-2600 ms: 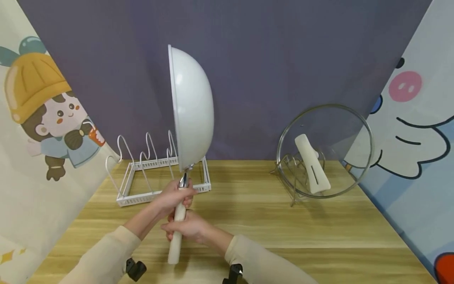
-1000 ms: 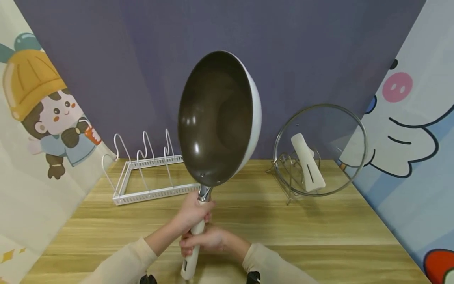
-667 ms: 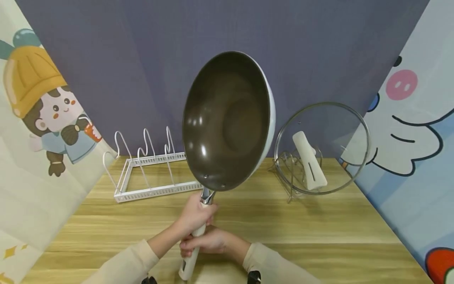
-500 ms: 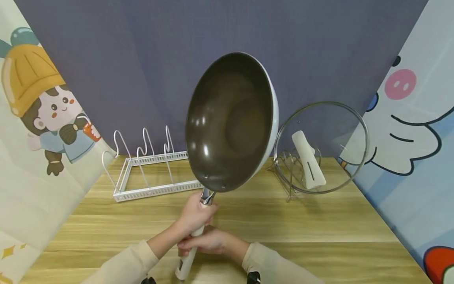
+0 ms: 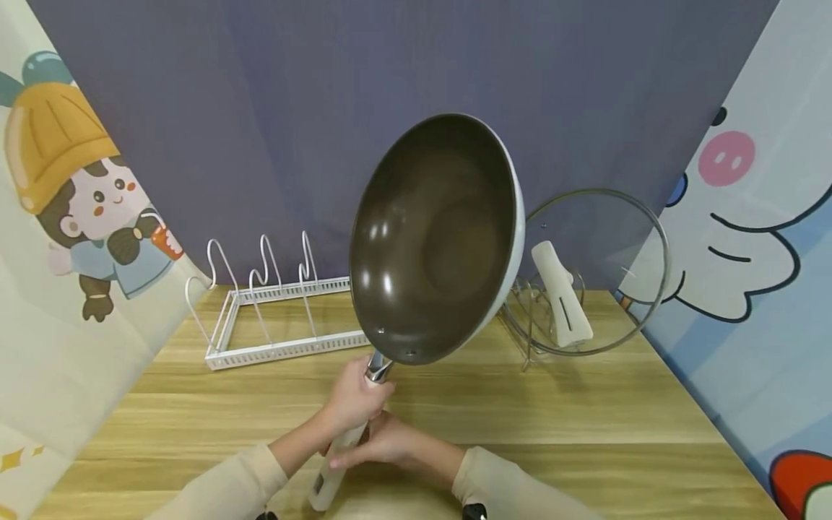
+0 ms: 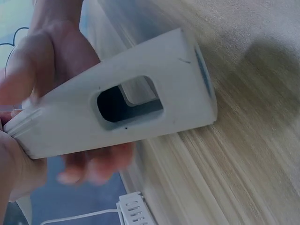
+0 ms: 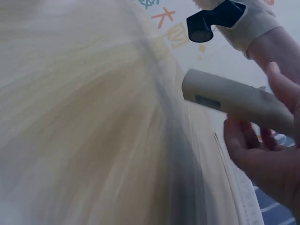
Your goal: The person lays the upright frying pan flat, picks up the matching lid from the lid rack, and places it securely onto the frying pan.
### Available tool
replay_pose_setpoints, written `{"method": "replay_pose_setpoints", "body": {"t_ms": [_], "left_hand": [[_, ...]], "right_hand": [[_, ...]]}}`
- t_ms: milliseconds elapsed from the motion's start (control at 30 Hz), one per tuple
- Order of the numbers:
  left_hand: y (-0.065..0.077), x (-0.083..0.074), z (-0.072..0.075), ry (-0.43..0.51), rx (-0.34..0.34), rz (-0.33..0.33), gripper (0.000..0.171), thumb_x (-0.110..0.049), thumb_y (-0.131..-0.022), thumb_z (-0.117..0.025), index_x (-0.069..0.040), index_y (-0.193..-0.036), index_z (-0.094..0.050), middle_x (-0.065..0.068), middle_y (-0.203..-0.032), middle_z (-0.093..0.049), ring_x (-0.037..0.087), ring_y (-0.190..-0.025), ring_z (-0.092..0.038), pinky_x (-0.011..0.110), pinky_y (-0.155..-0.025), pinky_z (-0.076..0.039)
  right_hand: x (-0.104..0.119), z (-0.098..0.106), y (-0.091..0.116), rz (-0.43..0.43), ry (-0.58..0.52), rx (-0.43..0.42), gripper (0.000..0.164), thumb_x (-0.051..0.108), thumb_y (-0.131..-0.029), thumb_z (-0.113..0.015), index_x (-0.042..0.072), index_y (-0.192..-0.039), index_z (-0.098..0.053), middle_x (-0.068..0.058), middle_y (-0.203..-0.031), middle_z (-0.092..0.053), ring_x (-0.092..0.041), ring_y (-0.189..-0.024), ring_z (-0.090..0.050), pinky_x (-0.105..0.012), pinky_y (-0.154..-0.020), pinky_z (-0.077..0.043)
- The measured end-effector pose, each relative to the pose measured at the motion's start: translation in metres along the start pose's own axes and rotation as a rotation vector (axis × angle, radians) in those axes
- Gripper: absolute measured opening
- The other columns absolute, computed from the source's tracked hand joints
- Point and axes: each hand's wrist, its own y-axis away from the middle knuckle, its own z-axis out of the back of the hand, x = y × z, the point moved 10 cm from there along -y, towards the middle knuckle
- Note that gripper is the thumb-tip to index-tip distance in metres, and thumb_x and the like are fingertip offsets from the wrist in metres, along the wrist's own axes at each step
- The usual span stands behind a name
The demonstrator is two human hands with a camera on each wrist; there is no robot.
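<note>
A deep white wok (image 5: 435, 238) with a dark brown inside is held up over the table, tilted, its bowl leaning to the right. My left hand (image 5: 357, 397) grips the pale handle (image 5: 325, 487) just under the metal collar. Lower down, my right hand (image 5: 390, 440) is at the same handle with a loose, spread hold. The left wrist view shows the handle's hanging slot and end, with blurred right fingers (image 6: 110, 164) below it. In the right wrist view the thumb and fingers of the right hand (image 7: 267, 164) stand apart on either side of the handle (image 7: 234, 96).
A white wire pan rack (image 5: 286, 350) stands at the back left of the wooden table (image 5: 559, 419). At the back right, a glass lid (image 5: 617, 289) with a pale handle leans in a small wire stand (image 5: 528, 325), partly behind the wok. A dark wall panel (image 5: 585, 72) closes the back.
The wok has turned from side-on so that its inside faces me, and has moved right and tilted further that way. The right hand's fingers have loosened from the handle.
</note>
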Motion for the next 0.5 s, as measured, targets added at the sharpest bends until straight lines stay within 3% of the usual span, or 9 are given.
{"method": "replay_pose_setpoints", "body": {"t_ms": [133, 267, 400, 500], "left_hand": [[-0.001, 0.002, 0.008, -0.063, -0.033, -0.023, 0.010, 0.000, -0.073, -0.065, -0.003, -0.074, -0.056, 0.002, -0.060, -0.055, 0.005, -0.049, -0.047, 0.021, -0.047, -0.044], [0.001, 0.010, 0.012, -0.030, -0.019, 0.009, 0.009, 0.001, -0.074, -0.063, -0.002, -0.076, -0.056, 0.002, -0.056, -0.054, 0.006, -0.044, -0.047, 0.022, -0.042, -0.044], [0.005, 0.016, 0.014, -0.045, -0.016, 0.032, 0.011, 0.000, -0.075, -0.064, -0.003, -0.075, -0.053, 0.003, -0.053, -0.054, 0.006, -0.041, -0.047, 0.023, -0.039, -0.043], [0.008, 0.019, 0.018, -0.128, -0.039, 0.034, 0.013, -0.002, -0.073, -0.066, -0.005, -0.073, -0.054, 0.001, -0.057, -0.054, 0.007, -0.045, -0.046, 0.022, -0.042, -0.043]], "right_hand": [[-0.001, 0.027, 0.019, -0.059, 0.033, -0.050, 0.053, 0.000, -0.081, -0.072, -0.006, -0.128, -0.049, -0.025, -0.125, -0.060, -0.024, -0.111, -0.064, -0.024, -0.094, -0.053], [0.010, 0.064, 0.039, -0.036, 0.002, -0.111, 0.067, 0.006, -0.081, -0.073, -0.005, -0.137, -0.039, -0.028, -0.133, -0.052, -0.042, -0.123, -0.053, -0.033, -0.101, -0.050], [0.025, 0.106, 0.061, -0.029, 0.027, -0.255, 0.057, 0.009, -0.090, -0.062, -0.007, -0.138, -0.038, -0.032, -0.135, -0.049, -0.040, -0.122, -0.054, -0.044, -0.105, -0.046], [0.046, 0.147, 0.083, -0.017, 0.013, -0.485, 0.049, 0.005, -0.096, -0.047, -0.007, -0.142, -0.034, -0.032, -0.138, -0.046, -0.020, -0.109, -0.064, -0.039, -0.104, -0.048]]}}
